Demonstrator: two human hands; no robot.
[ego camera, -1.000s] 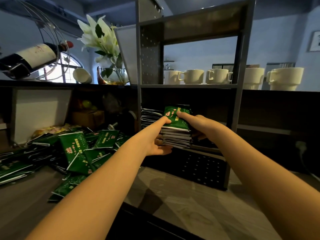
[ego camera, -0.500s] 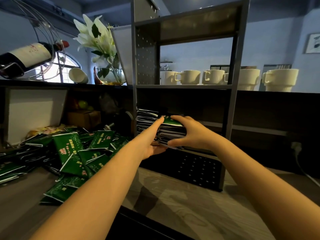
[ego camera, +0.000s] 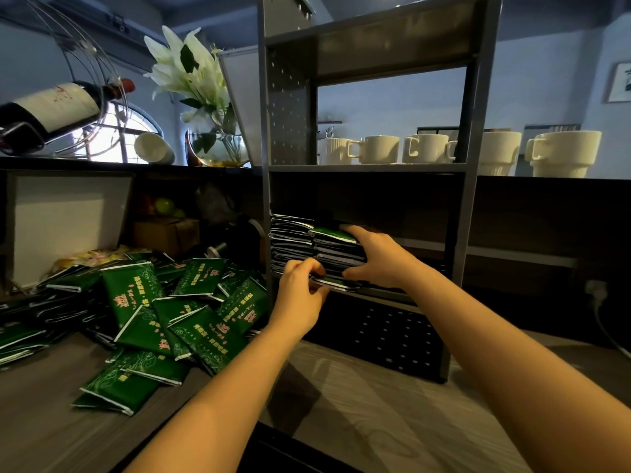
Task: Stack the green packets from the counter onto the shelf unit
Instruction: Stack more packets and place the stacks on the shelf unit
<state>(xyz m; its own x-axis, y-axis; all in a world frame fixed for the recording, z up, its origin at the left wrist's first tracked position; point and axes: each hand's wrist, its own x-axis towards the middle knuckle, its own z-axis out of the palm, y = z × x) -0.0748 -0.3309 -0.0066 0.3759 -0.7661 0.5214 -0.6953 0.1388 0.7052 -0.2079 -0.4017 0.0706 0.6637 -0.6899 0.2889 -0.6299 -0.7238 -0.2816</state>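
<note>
Behind right hand, half-hidden packet stack.

Café counter: mugs, wine bottle, packets.

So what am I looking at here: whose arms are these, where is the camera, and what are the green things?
No machine here: these are a person's bare arms, filmed by one camera worn on their head, looking forward and down. Both hands are on a stack of green packets in the shelf unit: the right hand grips it top and bottom, the left hand pinches its lower corner. A second stack stands beside it. More loose packets lie heaped on the counter.
</note>
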